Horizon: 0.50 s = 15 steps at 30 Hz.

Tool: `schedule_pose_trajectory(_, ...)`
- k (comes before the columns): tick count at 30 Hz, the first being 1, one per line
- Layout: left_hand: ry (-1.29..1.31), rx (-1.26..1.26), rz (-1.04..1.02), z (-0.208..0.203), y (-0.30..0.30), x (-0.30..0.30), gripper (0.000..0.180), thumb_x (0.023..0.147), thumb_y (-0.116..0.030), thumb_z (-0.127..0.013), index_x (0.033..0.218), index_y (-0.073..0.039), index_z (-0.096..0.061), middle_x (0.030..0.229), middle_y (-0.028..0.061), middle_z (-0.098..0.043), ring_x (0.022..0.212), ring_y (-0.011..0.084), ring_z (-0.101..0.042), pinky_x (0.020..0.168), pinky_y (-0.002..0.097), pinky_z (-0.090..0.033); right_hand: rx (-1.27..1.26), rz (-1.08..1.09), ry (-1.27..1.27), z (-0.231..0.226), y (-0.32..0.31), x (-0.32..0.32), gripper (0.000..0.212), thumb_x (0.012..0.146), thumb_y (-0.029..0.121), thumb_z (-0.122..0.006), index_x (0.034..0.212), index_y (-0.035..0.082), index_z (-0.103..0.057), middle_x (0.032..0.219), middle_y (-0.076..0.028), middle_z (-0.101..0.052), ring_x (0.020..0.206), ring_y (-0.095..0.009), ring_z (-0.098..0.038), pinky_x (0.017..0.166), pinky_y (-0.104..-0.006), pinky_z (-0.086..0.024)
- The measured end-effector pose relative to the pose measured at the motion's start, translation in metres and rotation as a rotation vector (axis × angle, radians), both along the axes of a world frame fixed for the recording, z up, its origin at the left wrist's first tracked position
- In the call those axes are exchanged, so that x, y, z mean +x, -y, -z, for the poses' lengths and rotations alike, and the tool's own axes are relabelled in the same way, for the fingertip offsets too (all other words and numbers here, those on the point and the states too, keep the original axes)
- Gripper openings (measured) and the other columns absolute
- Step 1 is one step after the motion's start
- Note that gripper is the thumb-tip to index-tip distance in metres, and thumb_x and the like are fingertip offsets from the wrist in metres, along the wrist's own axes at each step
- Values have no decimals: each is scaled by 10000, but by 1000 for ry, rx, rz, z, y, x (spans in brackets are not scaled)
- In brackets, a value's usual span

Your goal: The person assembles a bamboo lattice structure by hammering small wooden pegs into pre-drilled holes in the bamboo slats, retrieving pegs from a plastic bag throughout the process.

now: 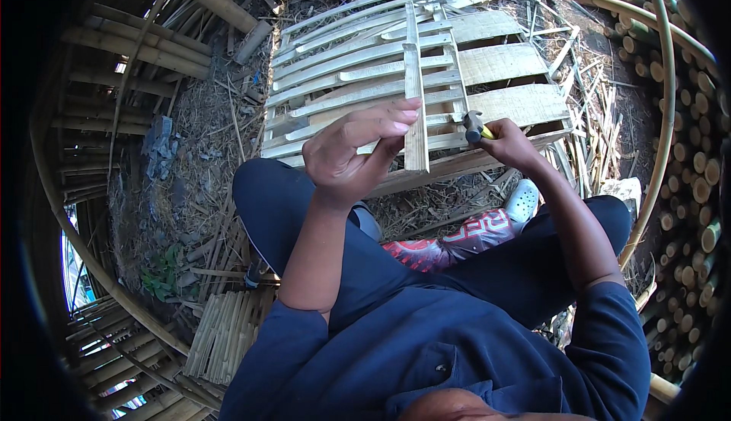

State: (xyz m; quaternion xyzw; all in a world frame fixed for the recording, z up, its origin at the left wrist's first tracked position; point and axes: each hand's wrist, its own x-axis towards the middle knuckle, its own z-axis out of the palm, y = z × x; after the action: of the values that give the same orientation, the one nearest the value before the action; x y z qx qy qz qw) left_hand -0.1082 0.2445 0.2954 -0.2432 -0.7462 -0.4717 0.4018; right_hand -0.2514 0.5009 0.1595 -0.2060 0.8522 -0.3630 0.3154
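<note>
My left hand [356, 147] pinches the left edge of a pale split bamboo strip [414, 86] near its close end. The strip lies lengthwise across a row of bamboo slats [335, 77], which rest on a low wooden pallet-like platform [502, 63]. Closed around a hammer [475, 127], my right hand [505, 144] grips it close to the dark head; a little of the yellow handle shows. The hammer head is over the right end of the slats, to the right of the strip. Whether it touches them I cannot tell.
Cut bamboo poles [689, 185] are stacked along the right. A bundle of split strips [228, 336] lies at lower left. Bamboo scraps [590, 132] litter the ground beside the platform. Between my legs are a red printed item [457, 242] and a pale clog [522, 200].
</note>
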Motion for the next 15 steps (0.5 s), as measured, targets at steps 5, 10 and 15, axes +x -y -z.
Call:
schedule_pose_trajectory(5, 2, -45, -4, -4, -2, 2, 184, 839, 80, -785, 969, -22, -704, 971, 152, -768, 976, 317, -780, 849, 394, -654, 23, -4, -15, 1, -1, -1, 341, 900, 318, -700, 878, -21, -717, 656, -128, -648, 617, -210, -618, 645, -403, -483)
schedule_pose_trajectory(10, -93, -146, -132, -5, 3, 0, 204, 816, 46, -818, 973, -28, -711, 973, 145, -760, 952, 284, -778, 816, 367, -660, 10, -1, 0, -5, 1, 2, 369, 899, 346, -709, 874, -22, -722, 664, -131, -655, 629, -212, -634, 648, -400, -485)
schedule_pose_trajectory(15, -132, 41, -262, 2, 3, -1, 333, 825, -19, -842, 1127, -4, -703, 984, 125, -741, 937, 235, -762, 813, 333, -651, -12, 11, -10, -5, 1, 3, 379, 919, 324, -745, 793, -30, -698, 638, -30, -590, 614, -113, -533, 578, -350, -419)
